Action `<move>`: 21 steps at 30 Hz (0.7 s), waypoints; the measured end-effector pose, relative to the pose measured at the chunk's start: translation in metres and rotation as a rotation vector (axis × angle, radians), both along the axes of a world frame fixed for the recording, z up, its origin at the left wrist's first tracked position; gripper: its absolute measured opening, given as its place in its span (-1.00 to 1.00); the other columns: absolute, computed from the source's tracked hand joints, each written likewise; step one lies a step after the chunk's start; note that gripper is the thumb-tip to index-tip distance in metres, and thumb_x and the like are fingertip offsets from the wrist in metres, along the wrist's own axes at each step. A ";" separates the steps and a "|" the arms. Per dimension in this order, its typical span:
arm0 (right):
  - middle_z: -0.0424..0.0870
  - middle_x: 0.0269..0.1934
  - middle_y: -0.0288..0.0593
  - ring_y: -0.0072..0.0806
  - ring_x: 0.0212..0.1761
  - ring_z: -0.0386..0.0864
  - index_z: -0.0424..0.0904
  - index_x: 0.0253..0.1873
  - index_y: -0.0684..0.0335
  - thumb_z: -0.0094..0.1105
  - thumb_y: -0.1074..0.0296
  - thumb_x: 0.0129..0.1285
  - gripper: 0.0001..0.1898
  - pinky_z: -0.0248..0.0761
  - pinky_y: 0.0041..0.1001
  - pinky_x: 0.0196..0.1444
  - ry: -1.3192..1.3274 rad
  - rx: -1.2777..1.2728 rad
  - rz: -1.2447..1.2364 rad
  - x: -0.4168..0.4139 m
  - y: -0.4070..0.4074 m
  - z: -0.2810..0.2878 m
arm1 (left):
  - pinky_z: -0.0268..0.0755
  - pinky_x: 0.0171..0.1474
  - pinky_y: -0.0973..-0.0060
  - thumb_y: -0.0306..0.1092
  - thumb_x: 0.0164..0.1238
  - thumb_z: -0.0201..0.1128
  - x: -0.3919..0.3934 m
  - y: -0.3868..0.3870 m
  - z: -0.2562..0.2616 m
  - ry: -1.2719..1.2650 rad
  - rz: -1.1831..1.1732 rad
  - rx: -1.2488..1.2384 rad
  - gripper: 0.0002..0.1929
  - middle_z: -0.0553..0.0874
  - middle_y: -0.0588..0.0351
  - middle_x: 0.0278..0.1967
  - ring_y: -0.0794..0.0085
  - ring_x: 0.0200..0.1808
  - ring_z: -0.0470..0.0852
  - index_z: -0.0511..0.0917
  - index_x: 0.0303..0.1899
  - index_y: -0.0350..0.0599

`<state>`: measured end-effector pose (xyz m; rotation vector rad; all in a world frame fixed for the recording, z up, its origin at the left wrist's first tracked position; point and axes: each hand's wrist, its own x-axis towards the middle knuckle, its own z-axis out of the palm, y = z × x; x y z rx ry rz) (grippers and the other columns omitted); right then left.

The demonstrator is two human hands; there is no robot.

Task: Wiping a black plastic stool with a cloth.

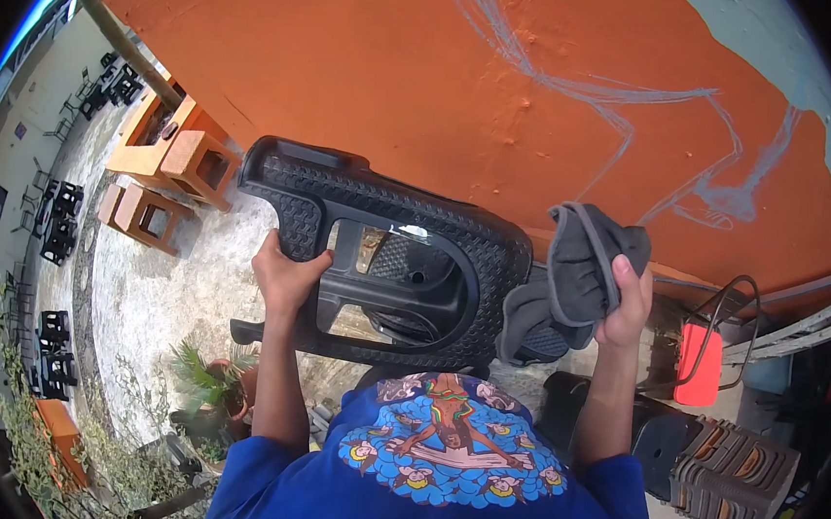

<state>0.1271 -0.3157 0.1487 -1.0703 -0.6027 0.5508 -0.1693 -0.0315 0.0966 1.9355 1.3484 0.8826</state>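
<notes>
A black plastic stool with a woven-look surface lies on its side before me, its legs towards the left. My left hand grips one of its legs, the thumb showing inside the frame opening. A dark grey cloth with a stitched edge is pinched in my right hand, raised at the stool's right end. A fold of the cloth hangs down beside the stool's seat end. Through the openings in the stool, another black woven-look surface shows, partly hidden.
An orange wall rises in front. Orange stools and a planter stand at the left, a potted plant at lower left. A metal-framed chair and stacked brown plastic stools are at the right.
</notes>
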 end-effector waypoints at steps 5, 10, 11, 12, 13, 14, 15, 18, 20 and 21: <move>0.62 0.20 0.07 -0.18 0.14 0.64 0.42 0.36 0.39 -0.24 0.00 0.54 -0.42 0.55 -0.16 0.16 0.177 0.568 0.259 0.021 0.013 0.040 | 0.61 -0.14 0.47 -0.42 -0.23 0.58 -0.037 -0.030 -0.049 -0.238 0.028 0.080 -0.55 0.80 0.07 -0.32 0.48 -0.32 0.76 0.67 -0.17 -0.31; 0.60 0.16 -0.09 -0.31 0.12 0.59 0.42 0.33 0.30 -0.08 0.17 0.54 -0.57 0.47 -0.23 0.19 0.192 0.267 0.004 -0.027 0.063 -0.037 | 0.57 0.12 0.27 -0.44 -0.20 0.52 -0.047 -0.029 -0.109 -0.157 0.240 0.074 -0.24 0.70 -0.15 -0.03 0.12 -0.01 0.74 0.41 0.19 -0.36; 0.58 0.14 -0.04 -0.24 0.13 0.58 0.46 0.29 0.28 0.18 0.22 0.42 -0.57 0.49 -0.22 0.18 -0.010 0.060 -0.005 -0.038 0.075 -0.072 | 0.57 0.12 0.27 -0.44 -0.20 0.52 -0.054 -0.029 -0.123 -0.156 0.249 0.068 -0.24 0.70 -0.15 -0.03 0.12 -0.01 0.74 0.41 0.19 -0.36; 0.56 0.13 -0.02 -0.19 0.14 0.56 0.50 0.25 0.27 0.31 0.18 0.31 -0.52 0.50 -0.22 0.16 -0.450 -0.226 -0.023 -0.043 0.080 -0.098 | 0.55 0.14 0.26 -0.42 -0.17 0.53 -0.062 -0.028 -0.142 -0.189 0.264 0.117 -0.21 0.66 -0.21 0.01 0.08 0.06 0.71 0.37 0.21 -0.38; 0.54 0.12 0.00 -0.14 0.15 0.55 0.54 0.22 0.26 0.43 0.14 0.19 -0.46 0.51 -0.21 0.14 -0.890 -0.509 -0.033 -0.051 0.086 -0.107 | 0.53 0.17 0.26 -0.41 -0.14 0.54 -0.066 -0.030 -0.152 -0.220 0.286 0.167 -0.19 0.63 -0.27 0.06 0.04 0.12 0.68 0.34 0.24 -0.39; 0.53 0.10 0.01 -0.09 0.18 0.51 0.57 0.18 0.23 0.47 0.10 0.10 -0.43 0.50 -0.25 0.13 -1.008 -0.596 -0.044 -0.063 0.083 -0.114 | 0.52 0.20 0.26 -0.41 -0.03 0.55 -0.070 -0.031 -0.162 -0.164 0.265 0.269 -0.14 0.55 -0.29 0.15 0.06 0.20 0.62 0.22 0.31 -0.40; 0.51 0.08 0.02 -0.04 0.20 0.48 0.60 0.15 0.20 0.52 0.05 0.01 -0.39 0.48 -0.29 0.13 -1.130 -0.674 -0.042 -0.079 0.082 -0.114 | 0.52 0.20 0.26 -0.41 -0.03 0.55 -0.076 -0.033 -0.177 -0.158 0.290 0.260 -0.14 0.55 -0.29 0.15 0.06 0.20 0.62 0.22 0.31 -0.40; 0.45 0.18 0.07 0.02 0.40 0.30 0.61 0.17 0.21 0.51 -0.12 -0.02 -0.30 0.08 0.09 0.36 -1.358 -0.709 0.007 -0.096 0.077 -0.106 | 0.45 0.30 0.33 -0.56 0.11 0.49 -0.091 -0.041 -0.211 -0.312 0.327 0.002 -0.10 0.48 -0.19 0.26 0.20 0.24 0.56 0.07 0.43 -0.37; 0.43 0.19 0.10 0.03 0.39 0.29 0.58 0.20 0.24 0.48 -0.18 0.00 -0.25 0.03 0.13 0.36 -1.363 -0.673 0.061 -0.099 0.074 -0.111 | 0.44 0.31 0.33 -0.56 0.09 0.51 -0.094 -0.047 -0.218 -0.460 0.306 -0.028 -0.07 0.46 -0.19 0.27 0.20 0.24 0.56 0.05 0.44 -0.36; 0.44 0.19 0.11 0.04 0.38 0.29 0.56 0.20 0.27 0.45 -0.21 0.02 -0.23 0.05 0.12 0.35 -1.313 -0.638 0.119 -0.100 0.074 -0.115 | 0.42 0.33 0.34 -0.56 0.07 0.53 -0.095 -0.048 -0.219 -0.608 0.283 -0.046 -0.03 0.44 -0.18 0.29 0.20 0.25 0.55 0.03 0.45 -0.35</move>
